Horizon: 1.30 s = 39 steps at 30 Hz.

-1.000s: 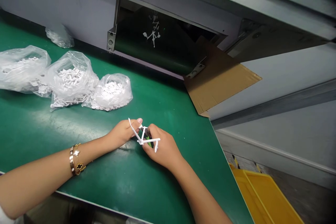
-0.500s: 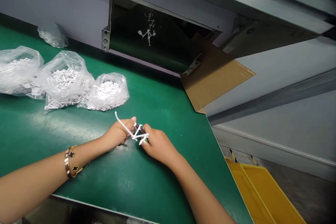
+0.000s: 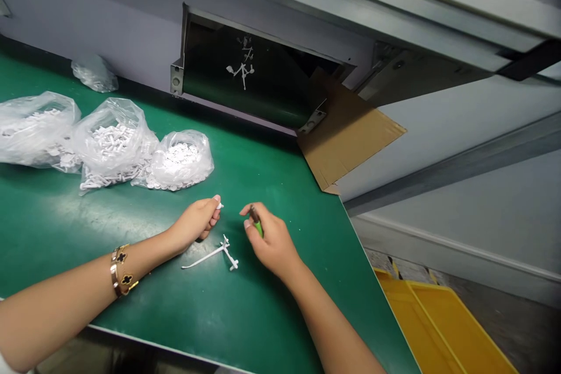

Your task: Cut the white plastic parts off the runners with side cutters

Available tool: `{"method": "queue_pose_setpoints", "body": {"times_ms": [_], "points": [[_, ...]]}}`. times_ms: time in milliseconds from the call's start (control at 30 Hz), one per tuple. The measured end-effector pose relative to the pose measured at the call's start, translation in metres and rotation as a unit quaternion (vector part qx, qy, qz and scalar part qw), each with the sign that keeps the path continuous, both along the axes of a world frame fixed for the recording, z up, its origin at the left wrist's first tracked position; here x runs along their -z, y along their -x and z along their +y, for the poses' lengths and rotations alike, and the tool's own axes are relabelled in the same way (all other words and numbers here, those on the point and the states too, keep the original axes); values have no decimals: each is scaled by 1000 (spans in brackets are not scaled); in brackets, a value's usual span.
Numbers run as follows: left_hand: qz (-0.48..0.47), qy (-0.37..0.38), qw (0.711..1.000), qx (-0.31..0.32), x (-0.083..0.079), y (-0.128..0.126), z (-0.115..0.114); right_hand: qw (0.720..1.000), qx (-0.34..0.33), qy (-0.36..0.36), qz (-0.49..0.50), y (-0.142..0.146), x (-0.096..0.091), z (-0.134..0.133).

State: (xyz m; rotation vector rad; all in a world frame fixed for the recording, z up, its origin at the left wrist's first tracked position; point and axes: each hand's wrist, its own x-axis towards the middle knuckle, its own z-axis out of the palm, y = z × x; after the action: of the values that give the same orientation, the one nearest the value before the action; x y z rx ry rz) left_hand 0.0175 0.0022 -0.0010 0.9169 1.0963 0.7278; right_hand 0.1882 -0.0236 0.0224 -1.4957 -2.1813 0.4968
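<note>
Between the thumb and fingers of my left hand (image 3: 198,223) is a small white plastic part (image 3: 220,206), mostly hidden by the fingertips. My right hand (image 3: 272,239) is wrapped round green-handled nippers (image 3: 258,223); only part of the handle and the dark metal head show. Between and just below the two hands, a white branched plastic sprue (image 3: 224,247) appears over the green tabletop, apart from both hands. Its long stem points left toward my left wrist.
Plastic bags of white parts (image 3: 111,146) (image 3: 182,158) (image 3: 37,128) line the table's left side, with a smaller bag (image 3: 94,74) behind. Sprues (image 3: 241,70) lie on a dark green belt (image 3: 263,99) in the wall opening. Cardboard (image 3: 346,134) leans beside it; a yellow bin (image 3: 438,327) stands lower right.
The sprue has come away from my hands and dropped below them. My right hand has moved right with the nippers, while my left keeps a small white part. The camera view has shifted slightly.
</note>
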Motion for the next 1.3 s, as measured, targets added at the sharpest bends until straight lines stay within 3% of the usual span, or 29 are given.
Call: {"method": "queue_pose_setpoints", "body": {"times_ms": [100,200,300,433,567,667,767,900,1067,1300], "points": [[12,-49,999,-9,2,1,1,990,-121,60,-34,7,-6,-9],[43,-119,991,-34,-1,5,3,978,-181,63,-77,14,-4,-13],[96,-211,969,-79,-9,16,6,977,-192,35,-90,16,3,-10],[206,-315,911,-168,-32,43,11,983,-173,15,-54,14,13,-5],[305,-346,854,-242,-63,86,19,984,-172,2,-42,13,18,-2],[351,-323,833,-281,-84,125,32,984,-173,8,-47,13,19,0],[355,-275,846,-289,-99,156,48,984,-173,10,-50,14,20,0],[273,-219,900,-260,-111,169,58,984,-169,2,-59,14,20,0],[92,-175,961,-192,-117,156,50,983,-170,-5,-61,13,20,1],[-52,-135,975,-172,-99,132,55,983,-172,-9,-64,14,19,1]]}}
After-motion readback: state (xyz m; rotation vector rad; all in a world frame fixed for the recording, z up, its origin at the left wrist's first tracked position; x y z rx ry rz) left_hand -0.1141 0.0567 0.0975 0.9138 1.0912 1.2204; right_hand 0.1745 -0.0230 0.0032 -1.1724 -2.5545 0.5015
